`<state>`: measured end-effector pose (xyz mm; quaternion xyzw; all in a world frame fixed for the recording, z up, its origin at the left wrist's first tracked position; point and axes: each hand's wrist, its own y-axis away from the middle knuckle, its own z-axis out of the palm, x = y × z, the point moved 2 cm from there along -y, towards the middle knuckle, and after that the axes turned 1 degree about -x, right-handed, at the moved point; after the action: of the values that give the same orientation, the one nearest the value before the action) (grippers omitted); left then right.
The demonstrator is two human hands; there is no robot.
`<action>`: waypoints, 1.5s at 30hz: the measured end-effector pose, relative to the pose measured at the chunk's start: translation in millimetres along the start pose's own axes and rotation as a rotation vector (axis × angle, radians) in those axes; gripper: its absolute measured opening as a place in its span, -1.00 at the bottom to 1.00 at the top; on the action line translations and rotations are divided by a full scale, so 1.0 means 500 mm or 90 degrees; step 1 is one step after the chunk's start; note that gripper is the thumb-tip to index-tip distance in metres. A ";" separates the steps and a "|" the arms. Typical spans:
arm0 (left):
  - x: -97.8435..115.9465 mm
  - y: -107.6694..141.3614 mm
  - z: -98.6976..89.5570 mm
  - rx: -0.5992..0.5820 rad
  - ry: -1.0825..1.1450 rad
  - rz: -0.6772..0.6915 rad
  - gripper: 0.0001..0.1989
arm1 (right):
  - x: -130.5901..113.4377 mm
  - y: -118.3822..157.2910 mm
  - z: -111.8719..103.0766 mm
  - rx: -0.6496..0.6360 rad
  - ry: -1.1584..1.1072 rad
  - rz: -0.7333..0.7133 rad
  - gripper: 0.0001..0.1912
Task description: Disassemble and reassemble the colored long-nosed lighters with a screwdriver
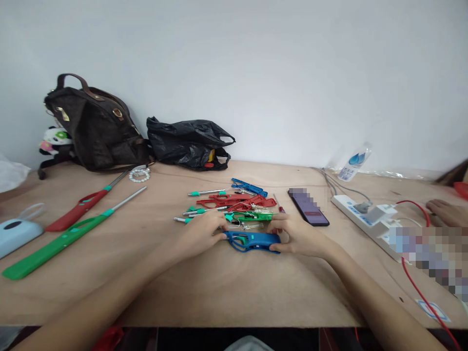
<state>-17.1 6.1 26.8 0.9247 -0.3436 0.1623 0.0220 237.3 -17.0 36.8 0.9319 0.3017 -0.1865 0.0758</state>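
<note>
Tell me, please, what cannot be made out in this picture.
Head view, throughout:
Blue casing: right end, partly covered by the right hand.
Left hand: its grip on the casing, too small to judge.
Phone: screen content, pixelated.
Plastic bag: most contents, hidden by its black sides.
Co-worker's hand: arm beyond, cut off by the right edge.

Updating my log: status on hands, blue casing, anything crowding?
Right hand on blue casing, right end. Left hand at its left end. Green piece close beyond.
</note>
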 end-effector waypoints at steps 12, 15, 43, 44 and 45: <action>-0.011 -0.003 0.021 0.009 0.002 0.015 -0.94 | -0.007 0.000 0.004 -0.026 0.061 -0.001 -0.74; -0.011 -0.002 0.022 0.002 0.007 0.012 -0.94 | -0.009 0.000 0.004 -0.025 0.067 -0.003 -0.75; 0.036 -0.015 0.019 -0.052 -0.267 0.064 -0.93 | -0.027 -0.011 0.022 -0.043 0.150 -0.023 -0.81; 0.037 -0.017 0.024 -0.051 -0.298 0.084 -0.91 | -0.030 -0.013 0.022 -0.050 0.157 -0.020 -0.81; 0.037 -0.018 0.030 -0.045 -0.325 0.101 -0.88 | -0.031 -0.015 0.022 -0.052 0.161 -0.018 -0.82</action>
<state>6.1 -0.9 19.3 0.9045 -0.4150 -0.0866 -0.0461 218.0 -22.1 32.7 0.9398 0.3291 -0.0561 0.0726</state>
